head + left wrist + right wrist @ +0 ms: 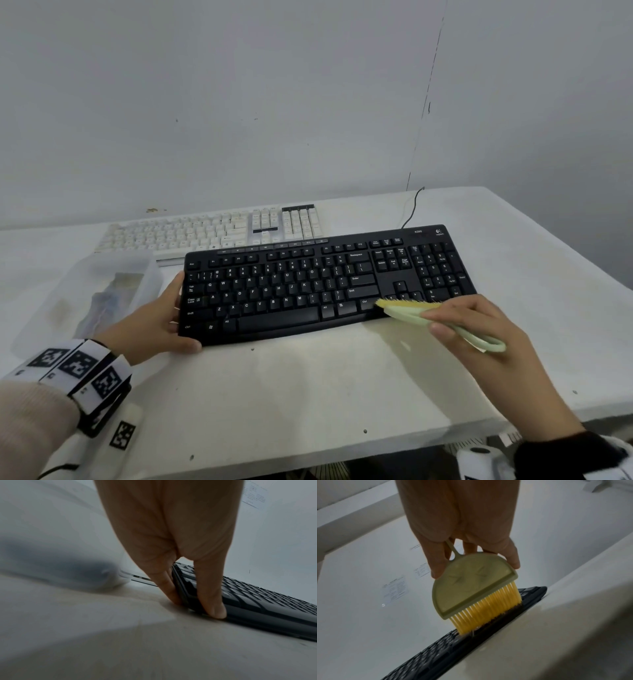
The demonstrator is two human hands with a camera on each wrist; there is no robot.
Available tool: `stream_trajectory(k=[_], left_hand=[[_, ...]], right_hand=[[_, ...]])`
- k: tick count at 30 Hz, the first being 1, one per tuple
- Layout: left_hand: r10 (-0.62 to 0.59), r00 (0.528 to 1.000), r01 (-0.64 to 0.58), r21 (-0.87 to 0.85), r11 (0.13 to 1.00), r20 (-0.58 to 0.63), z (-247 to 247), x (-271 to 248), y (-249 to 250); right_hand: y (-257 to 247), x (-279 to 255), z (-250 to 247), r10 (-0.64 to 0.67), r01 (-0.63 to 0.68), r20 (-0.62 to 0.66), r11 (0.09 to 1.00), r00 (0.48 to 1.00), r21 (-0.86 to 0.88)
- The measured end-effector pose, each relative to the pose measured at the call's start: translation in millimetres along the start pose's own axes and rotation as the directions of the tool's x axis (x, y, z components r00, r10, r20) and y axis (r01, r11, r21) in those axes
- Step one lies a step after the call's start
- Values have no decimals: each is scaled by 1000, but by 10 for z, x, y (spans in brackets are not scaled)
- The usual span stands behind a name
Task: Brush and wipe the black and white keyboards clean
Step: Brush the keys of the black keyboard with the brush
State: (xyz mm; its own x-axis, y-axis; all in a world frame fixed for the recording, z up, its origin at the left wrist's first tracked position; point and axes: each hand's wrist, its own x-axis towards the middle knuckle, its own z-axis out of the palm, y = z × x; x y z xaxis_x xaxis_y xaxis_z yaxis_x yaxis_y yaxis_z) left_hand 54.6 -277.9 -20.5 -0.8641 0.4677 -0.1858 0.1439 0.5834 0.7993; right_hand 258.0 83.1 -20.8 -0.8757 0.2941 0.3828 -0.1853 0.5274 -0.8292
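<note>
A black keyboard (325, 284) lies across the middle of the white table, and a white keyboard (212, 229) lies behind it against the wall. My left hand (161, 318) holds the black keyboard's left end, thumb on the front corner, fingers along the side edge (178, 588). My right hand (479, 329) grips a pale green hand brush (411, 313) by its flat head and thin handle. Its yellow bristles (489, 607) touch the keys near the keyboard's front right, by the arrow keys. The black keyboard (436, 653) runs away beneath the brush (471, 586) in the right wrist view.
A translucent plastic box (99, 291) with items inside stands left of the black keyboard, beside my left hand. A black cable (411, 209) runs from the keyboard to the wall. The table's (308, 394) front edge is close to me; its right edge slants away.
</note>
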Motion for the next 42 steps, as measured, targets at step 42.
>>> stream_trajectory(k=[42], left_hand=[[-58,998,58,-5,998,-3,2,29,-17]], right_hand=[[70,152,-500,77,-77,-3,997,997,31]])
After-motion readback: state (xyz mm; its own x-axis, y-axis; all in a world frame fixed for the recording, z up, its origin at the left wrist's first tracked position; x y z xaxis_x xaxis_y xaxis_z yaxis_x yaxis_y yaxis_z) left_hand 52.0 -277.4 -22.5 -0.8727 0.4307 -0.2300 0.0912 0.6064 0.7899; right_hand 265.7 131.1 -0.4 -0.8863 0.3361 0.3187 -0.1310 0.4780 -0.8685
